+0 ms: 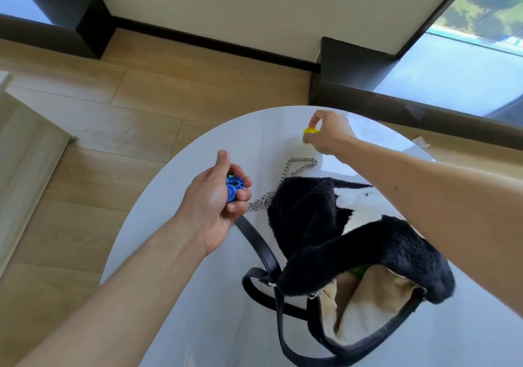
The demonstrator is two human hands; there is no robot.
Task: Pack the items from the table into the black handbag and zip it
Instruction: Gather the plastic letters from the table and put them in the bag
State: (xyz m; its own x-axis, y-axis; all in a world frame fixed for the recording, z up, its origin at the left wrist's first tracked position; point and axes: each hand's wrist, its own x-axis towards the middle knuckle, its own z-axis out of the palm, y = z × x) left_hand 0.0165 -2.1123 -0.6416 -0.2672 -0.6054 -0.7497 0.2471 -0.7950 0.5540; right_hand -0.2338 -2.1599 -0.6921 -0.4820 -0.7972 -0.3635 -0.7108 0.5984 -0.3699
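1. Left hand (215, 199): forearm reaching in from lower left, palm turned up and inward, fingers curled, clenched around blue plastic pieces (234, 188); a sliver of green behind them.
2. Right hand (328, 133): arm stretched across above the handbag, wrist bent down, thumb and fingertips pinching a small yellow piece (310, 131) near far edge of white table (198, 296).
3. Black handbag (353, 242): on table, below and between both hands, unzipped, beige lining exposed, something green inside.
4. Chain (297, 168) and black strap (263, 248): trailing left of bag, near left hand.
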